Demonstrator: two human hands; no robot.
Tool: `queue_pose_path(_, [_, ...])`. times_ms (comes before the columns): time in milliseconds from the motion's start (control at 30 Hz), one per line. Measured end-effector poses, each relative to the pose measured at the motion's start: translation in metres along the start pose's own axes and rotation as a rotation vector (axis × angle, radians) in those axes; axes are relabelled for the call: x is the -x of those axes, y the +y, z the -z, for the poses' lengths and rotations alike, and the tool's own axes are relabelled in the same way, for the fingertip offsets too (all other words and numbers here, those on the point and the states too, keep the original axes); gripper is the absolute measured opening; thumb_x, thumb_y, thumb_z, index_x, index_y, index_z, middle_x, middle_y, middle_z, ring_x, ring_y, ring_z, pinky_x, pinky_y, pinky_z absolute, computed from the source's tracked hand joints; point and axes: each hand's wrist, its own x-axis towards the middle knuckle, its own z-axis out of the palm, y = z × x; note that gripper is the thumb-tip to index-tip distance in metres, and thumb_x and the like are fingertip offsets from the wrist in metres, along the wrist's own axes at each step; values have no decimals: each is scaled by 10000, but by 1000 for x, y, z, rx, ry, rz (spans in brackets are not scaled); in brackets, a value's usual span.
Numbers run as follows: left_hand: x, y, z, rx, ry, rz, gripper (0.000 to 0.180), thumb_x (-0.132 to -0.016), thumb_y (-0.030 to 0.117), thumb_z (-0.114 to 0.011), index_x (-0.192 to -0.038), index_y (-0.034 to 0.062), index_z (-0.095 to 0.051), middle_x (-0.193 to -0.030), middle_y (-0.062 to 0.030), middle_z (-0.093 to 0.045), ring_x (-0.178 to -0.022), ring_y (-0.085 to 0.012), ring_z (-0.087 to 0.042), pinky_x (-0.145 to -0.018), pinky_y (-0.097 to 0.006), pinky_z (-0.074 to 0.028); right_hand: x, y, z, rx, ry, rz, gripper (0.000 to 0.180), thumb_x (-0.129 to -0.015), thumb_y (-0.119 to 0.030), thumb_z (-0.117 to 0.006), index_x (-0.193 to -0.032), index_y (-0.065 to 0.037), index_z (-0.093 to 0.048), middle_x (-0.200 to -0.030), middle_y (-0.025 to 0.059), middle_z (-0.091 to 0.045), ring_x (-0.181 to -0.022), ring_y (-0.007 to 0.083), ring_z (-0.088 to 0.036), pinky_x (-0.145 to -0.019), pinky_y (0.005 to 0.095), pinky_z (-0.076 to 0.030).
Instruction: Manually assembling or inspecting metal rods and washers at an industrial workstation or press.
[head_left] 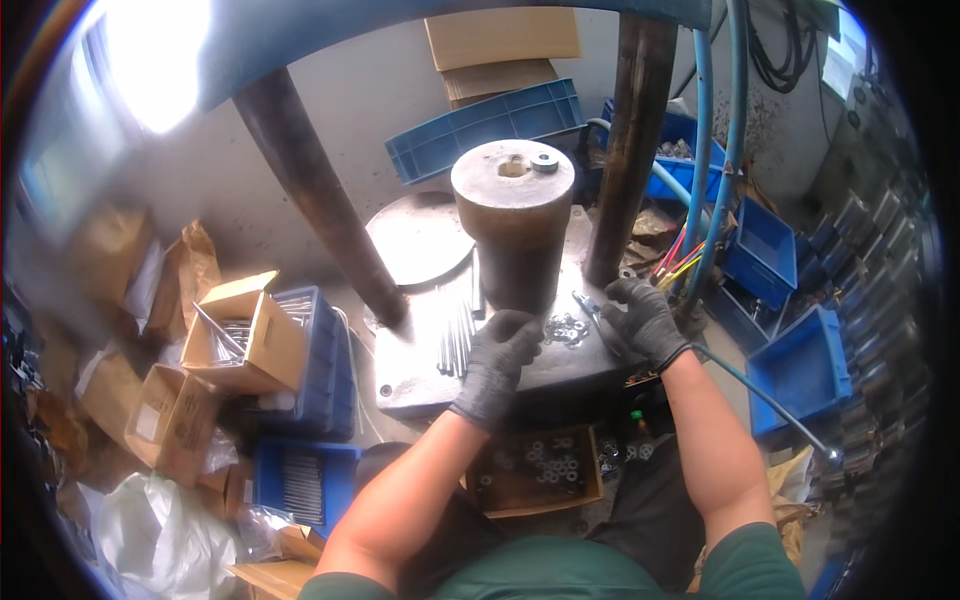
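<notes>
My left hand [498, 368], in a dark grey glove, is closed over the front of the metal press table [405, 372]. Its fingertips are pressed together, and whatever they hold is hidden. Just left of it lies a row of long thin metal rods [455, 335]. Small washers [566, 330] are scattered between my hands. At the right side of the table my right hand [648, 322], gloved too, has curled fingers beside a slim metal tool [588, 303]; whether it grips the tool I cannot make out. Behind the washers stands a thick steel cylinder [515, 225] with a ring [544, 161] on top.
Two dark columns [318, 190] [640, 130] rise from the table. An open carton of rods [245, 335] sits on blue crates at left. Below the table is a box of washers [535, 500]. Blue bins [800, 365] and a hose [745, 375] are at right.
</notes>
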Motion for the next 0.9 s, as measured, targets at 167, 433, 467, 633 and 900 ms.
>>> queue_pose_path(167, [-7,-7,-7,95,18,19,225,-964,219,-748,-1096,57,-662,-956,-57,-679,-817,-133,-620,-704,-253,-507,-5,20,-31,112,-2,-30,261,-825,-264,-770,-985,-58,-756,-980,167,-722,-966,351,-686,-881,446,-537])
queue_pose_path(433, [-7,-19,-5,181,20,28,277,-976,221,-741,-1152,37,-634,-964,-75,-669,-809,-145,-607,-688,-260,-502,-19,-5,-40,441,-19,-77,253,-825,-291,-745,-910,-53,-747,-928,156,-722,-915,356,-696,-862,446,-559])
queue_pose_path(467, [-7,-20,-4,181,7,30,292,-977,225,-741,-1165,34,-627,-974,-78,-669,-808,-146,-603,-689,-260,-503,-18,-5,-37,439,-18,-75,253,-825,-291,-745,-910,-53,-747,-928,156,-722,-915,356,-696,-862,446,-559])
queue_pose_path(633, [-1,-14,9,278,-39,85,354,-954,313,-762,-1159,53,-637,-1002,-51,-656,-846,-135,-598,-743,-277,-510,-12,-21,-2,-805,282,-326,206,-853,-200,-803,-984,-49,-754,-875,51,-710,-824,198,-688,-791,328,-551])
queue_pose_path(900, [-2,-17,12,329,-23,58,192,-916,188,-723,-1054,109,-616,-1098,-62,-672,-926,-160,-638,-791,-291,-522,33,-70,32,-1703,-243,-620,615,-844,-274,-737,-1373,-111,-467,-1226,146,-602,-1119,313,-624,-903,543,-551])
